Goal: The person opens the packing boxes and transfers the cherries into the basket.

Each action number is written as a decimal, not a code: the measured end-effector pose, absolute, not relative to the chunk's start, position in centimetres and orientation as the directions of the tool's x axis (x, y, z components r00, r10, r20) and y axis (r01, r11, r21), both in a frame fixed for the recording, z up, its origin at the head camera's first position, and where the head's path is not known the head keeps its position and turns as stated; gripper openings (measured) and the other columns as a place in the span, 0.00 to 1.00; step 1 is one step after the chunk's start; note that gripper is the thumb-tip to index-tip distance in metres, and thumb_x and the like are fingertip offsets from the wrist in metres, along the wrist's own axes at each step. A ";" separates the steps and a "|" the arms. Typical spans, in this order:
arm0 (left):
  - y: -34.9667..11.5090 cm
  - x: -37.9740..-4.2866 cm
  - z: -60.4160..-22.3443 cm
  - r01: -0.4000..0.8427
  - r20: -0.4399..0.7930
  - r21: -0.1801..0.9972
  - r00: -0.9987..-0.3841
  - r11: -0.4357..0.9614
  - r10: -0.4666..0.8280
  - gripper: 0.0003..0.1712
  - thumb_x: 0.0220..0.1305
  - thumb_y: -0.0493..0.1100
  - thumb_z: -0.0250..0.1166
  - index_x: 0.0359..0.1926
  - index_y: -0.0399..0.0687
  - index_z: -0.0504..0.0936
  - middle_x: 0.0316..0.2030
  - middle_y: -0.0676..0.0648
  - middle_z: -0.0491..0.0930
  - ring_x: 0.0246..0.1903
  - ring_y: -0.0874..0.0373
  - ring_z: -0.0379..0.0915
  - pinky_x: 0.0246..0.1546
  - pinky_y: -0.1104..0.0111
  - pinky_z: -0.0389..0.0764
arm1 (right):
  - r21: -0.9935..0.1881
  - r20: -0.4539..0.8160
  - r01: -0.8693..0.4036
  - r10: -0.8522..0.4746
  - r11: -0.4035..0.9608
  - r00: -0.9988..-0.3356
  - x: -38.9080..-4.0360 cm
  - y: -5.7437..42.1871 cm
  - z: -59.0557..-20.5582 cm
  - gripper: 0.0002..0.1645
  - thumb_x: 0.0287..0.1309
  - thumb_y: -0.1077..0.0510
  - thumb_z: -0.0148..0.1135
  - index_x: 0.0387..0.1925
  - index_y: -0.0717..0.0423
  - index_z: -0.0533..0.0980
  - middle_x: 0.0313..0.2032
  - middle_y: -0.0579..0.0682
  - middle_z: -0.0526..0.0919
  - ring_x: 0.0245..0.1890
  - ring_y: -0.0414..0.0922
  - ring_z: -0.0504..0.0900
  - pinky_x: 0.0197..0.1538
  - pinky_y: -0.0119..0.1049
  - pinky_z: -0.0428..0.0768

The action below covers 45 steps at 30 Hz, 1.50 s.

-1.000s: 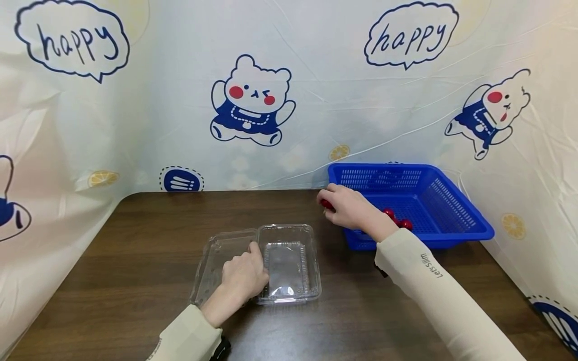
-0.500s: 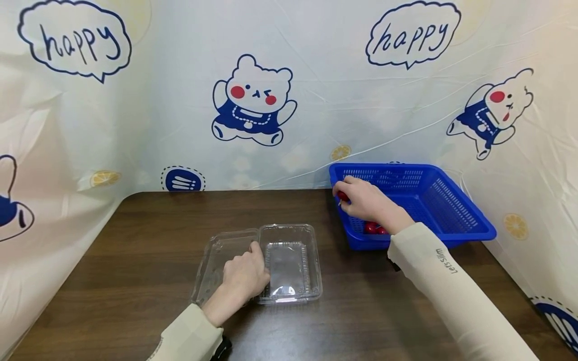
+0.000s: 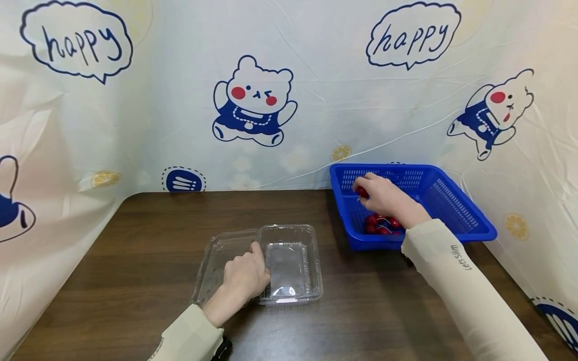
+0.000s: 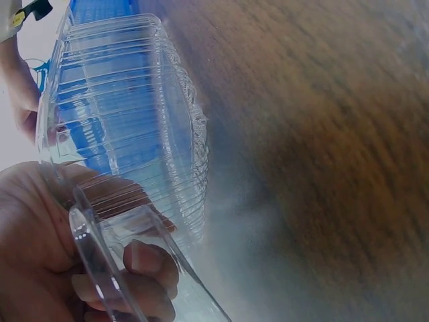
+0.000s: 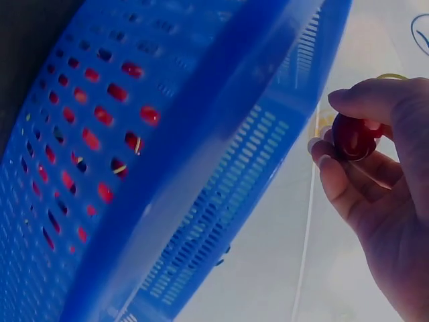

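A dark red cherry [image 3: 362, 192] is pinched between the thumb and fingers of my right hand [image 3: 384, 195], over the left part of a blue plastic basket [image 3: 451, 236]. The right wrist view shows this cherry [image 5: 355, 137] close up, above the basket's rim. Several more cherries [image 3: 371, 229] lie together at the basket's near left. My left hand [image 3: 246, 273] grips the hinge side of a clear plastic clamshell box [image 3: 289, 265], which stands with its lid folded out to the left. In the left wrist view, curled fingers [image 4: 151, 261] show through the clear plastic.
Both containers stand on a dark wooden table [image 3: 113, 281], the basket at the back right and the box near the middle. A pale printed curtain [image 3: 325, 100] hangs behind the table and along its sides.
My right hand has moved right with the cherry, from beside the basket's left rim to over its inside. More of the cherries in the basket now show. The left hand and box stay put.
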<state>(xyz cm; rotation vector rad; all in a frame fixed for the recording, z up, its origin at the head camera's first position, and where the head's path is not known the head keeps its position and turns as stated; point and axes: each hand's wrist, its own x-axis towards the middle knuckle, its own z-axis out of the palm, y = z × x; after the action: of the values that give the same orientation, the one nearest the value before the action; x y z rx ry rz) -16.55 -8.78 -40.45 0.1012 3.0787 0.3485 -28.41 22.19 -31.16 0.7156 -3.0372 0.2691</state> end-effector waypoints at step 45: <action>-8.9 -16.6 -40.6 0.066 -0.030 0.236 -0.997 0.969 0.075 0.17 0.52 0.43 0.59 0.38 0.36 0.65 0.25 0.34 0.83 0.23 0.40 0.79 0.19 0.51 0.76 | -0.097 -0.187 -0.239 -0.253 0.966 -0.949 -28.6 27.7 -34.4 0.23 0.56 0.60 0.62 0.53 0.66 0.75 0.50 0.69 0.81 0.45 0.61 0.79 0.53 0.65 0.75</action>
<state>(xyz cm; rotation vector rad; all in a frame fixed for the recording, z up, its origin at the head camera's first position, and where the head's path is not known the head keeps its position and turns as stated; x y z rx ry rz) -16.61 -8.94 -40.62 0.1107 3.0790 0.3671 -28.62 27.70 -34.42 0.4184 -3.3120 0.1237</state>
